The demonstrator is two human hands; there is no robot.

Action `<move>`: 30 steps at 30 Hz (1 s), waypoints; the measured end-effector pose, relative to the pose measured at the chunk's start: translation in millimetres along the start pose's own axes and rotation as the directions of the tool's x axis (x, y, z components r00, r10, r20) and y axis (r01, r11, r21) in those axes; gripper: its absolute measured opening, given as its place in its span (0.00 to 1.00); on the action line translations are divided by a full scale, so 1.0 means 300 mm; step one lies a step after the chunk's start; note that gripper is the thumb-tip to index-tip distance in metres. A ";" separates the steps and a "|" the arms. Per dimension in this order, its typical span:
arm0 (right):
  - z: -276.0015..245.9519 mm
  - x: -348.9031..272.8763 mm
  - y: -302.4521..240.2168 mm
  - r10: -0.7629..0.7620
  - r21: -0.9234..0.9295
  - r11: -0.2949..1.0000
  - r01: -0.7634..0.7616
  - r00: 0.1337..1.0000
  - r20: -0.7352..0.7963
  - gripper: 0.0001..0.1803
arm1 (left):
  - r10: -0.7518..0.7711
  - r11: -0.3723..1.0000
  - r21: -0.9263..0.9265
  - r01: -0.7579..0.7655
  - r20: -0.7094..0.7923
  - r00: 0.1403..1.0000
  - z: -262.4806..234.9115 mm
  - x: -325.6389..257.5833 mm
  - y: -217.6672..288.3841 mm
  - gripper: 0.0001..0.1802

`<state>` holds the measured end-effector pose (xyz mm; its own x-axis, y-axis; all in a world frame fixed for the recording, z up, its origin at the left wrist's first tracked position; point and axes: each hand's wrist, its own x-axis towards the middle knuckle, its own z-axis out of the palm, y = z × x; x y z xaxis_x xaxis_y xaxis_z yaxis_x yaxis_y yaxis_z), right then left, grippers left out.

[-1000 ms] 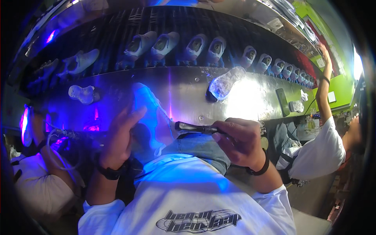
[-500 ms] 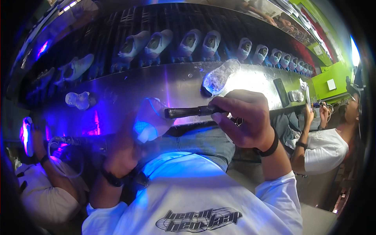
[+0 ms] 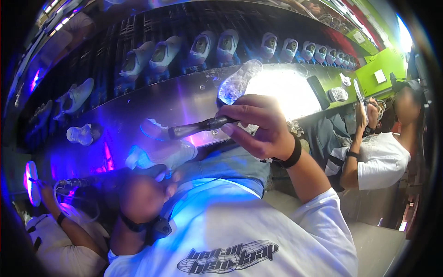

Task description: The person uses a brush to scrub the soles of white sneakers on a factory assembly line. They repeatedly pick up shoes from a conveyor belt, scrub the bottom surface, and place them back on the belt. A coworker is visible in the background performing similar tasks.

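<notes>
My right hand (image 3: pixel 258 127) is closed around one end of a dark, slim cylindrical tool (image 3: pixel 196 129), which points left above the table's near edge. I cannot make out its exact kind. A white shoe (image 3: pixel 170 154), lit blue at its left end, is over my lap and the table edge. My left hand (image 3: pixel 145 196), blurred, has its fingers at the shoe's near side and seems to grip it. Just beyond that shoe is a pale, blue-edged shape (image 3: pixel 154 129), which I cannot name. A whitish shoe sole (image 3: pixel 242 81) lies on the metal table beyond my right hand.
White shoes (image 3: pixel 200 48) stand in a long row on the dark conveyor beyond the metal table (image 3: pixel 184 94). Another sole (image 3: pixel 80 135) lies at left. A dark flat object (image 3: pixel 318 92) and a sole (image 3: pixel 338 94) are at right. Co-workers (image 3: pixel 383 157) sit on both sides.
My right hand and its tool have shifted left in view. My left hand and the shoe have moved; the shoe now shows more of its length. The whole view has shifted slightly too.
</notes>
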<state>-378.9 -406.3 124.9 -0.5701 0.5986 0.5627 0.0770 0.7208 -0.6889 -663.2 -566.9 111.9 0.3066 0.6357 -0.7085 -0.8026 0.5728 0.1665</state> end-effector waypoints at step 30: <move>0.052 -0.263 0.145 0.583 0.092 0.811 -0.578 0.783 -0.216 0.11 | 0.150 0.953 0.238 -0.190 0.174 0.973 -0.075 0.272 -0.040 0.50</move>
<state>-343.2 -427.8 43.6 -0.2248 0.9646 0.1377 0.3165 0.2059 -0.9260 -640.0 -533.6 36.9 0.2668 0.7948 -0.5451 -0.7009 0.5482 0.4563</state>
